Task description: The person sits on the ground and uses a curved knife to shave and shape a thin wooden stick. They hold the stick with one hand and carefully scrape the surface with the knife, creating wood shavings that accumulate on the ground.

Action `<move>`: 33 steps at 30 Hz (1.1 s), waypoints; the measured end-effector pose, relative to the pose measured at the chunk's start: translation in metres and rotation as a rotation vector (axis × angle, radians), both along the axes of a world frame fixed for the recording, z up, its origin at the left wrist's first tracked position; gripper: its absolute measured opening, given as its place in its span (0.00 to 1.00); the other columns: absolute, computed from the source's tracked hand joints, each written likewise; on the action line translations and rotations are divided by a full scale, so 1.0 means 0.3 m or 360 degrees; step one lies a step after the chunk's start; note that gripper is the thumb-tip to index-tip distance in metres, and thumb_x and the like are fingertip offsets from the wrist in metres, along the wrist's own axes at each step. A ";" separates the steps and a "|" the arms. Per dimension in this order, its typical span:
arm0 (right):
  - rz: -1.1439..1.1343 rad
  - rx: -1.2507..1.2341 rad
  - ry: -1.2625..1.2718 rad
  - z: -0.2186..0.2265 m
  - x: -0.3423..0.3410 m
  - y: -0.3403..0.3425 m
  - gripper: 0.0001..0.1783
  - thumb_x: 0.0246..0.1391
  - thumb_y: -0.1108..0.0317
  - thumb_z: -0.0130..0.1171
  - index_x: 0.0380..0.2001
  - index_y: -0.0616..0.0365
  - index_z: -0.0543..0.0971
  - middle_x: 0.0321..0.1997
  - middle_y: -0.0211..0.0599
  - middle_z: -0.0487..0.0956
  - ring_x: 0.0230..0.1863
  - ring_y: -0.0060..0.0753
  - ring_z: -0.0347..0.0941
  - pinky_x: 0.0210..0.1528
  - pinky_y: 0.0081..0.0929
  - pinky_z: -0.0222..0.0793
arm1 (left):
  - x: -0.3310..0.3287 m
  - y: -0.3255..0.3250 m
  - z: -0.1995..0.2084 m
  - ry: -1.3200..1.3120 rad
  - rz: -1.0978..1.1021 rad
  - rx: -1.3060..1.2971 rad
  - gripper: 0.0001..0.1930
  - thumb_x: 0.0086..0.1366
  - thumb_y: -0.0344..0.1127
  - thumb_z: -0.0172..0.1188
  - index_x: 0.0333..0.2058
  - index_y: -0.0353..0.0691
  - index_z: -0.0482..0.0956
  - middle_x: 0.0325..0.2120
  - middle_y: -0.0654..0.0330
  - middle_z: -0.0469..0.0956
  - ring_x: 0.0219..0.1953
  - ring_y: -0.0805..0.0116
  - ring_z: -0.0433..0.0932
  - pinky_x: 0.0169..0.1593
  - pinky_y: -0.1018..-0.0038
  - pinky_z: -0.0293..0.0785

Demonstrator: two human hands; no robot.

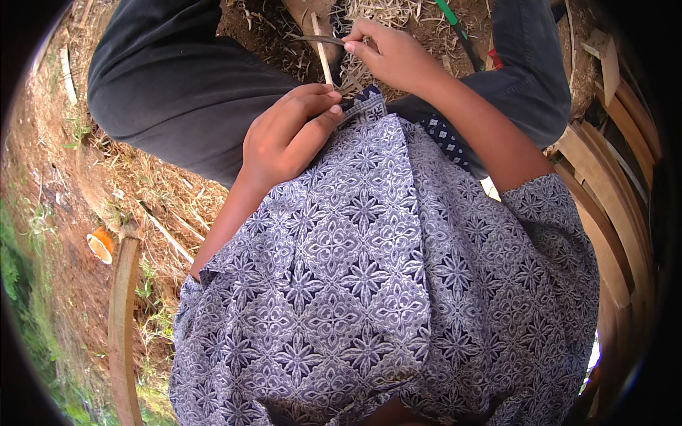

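My left hand (290,135) rests close to my lap, its fingers closed around the lower end of a thin, pale wooden stick (327,65). The stick points away from me and leans slightly left. My right hand (398,58) pinches a knife with a narrow dark blade (312,37), which reaches left across the stick near its upper end. Most of the knife's handle is hidden in my fingers. Whether the edge bites into the wood, I cannot tell.
Pale shavings (387,10) litter the ground between my legs. A green tool-like bar (455,25) and a small red object (495,59) lie near my right leg. Curved wooden boards (604,177) stand at right. On the left are a wooden post (124,305) and an orange-rimmed object (101,245).
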State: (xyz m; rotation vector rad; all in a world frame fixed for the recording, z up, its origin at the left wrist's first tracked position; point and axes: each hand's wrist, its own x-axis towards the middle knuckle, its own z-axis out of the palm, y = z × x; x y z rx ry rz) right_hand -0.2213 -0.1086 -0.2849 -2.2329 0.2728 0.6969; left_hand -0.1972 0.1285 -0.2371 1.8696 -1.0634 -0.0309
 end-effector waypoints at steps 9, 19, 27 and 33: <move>-0.0181 -0.0144 -0.0103 -0.234 0.011 -0.025 0.16 0.66 0.51 0.58 0.44 0.51 0.79 0.27 0.39 0.80 0.29 0.36 0.77 0.34 0.39 0.71 | 0.018 0.005 -0.014 0.0023 -0.0030 0.0024 0.10 0.54 0.26 0.67 0.37 0.34 0.82 0.39 0.54 0.83 0.45 0.53 0.86 0.40 0.68 0.85; -0.0165 0.0277 0.0093 -0.007 -0.034 -0.040 0.17 0.67 0.51 0.61 0.40 0.55 0.78 0.20 0.20 0.67 0.22 0.11 0.57 0.25 0.23 0.52 | 0.014 0.024 -0.027 0.0021 -0.0040 -0.0052 0.11 0.53 0.24 0.68 0.37 0.33 0.81 0.38 0.52 0.82 0.45 0.53 0.85 0.41 0.66 0.84; -0.0099 0.0133 0.0009 0.024 -0.034 0.008 0.15 0.67 0.53 0.60 0.38 0.54 0.79 0.19 0.24 0.68 0.22 0.19 0.61 0.27 0.28 0.58 | 0.021 0.024 -0.005 0.0108 -0.0173 -0.0006 0.14 0.52 0.21 0.69 0.39 0.30 0.80 0.38 0.47 0.82 0.45 0.50 0.84 0.45 0.64 0.84; -0.0084 0.0048 -0.0011 0.012 -0.017 0.022 0.16 0.66 0.51 0.60 0.38 0.53 0.79 0.19 0.31 0.71 0.22 0.24 0.66 0.27 0.32 0.61 | 0.023 0.010 -0.024 -0.0013 -0.0050 -0.0061 0.09 0.53 0.26 0.68 0.35 0.36 0.82 0.37 0.56 0.83 0.43 0.57 0.85 0.36 0.69 0.84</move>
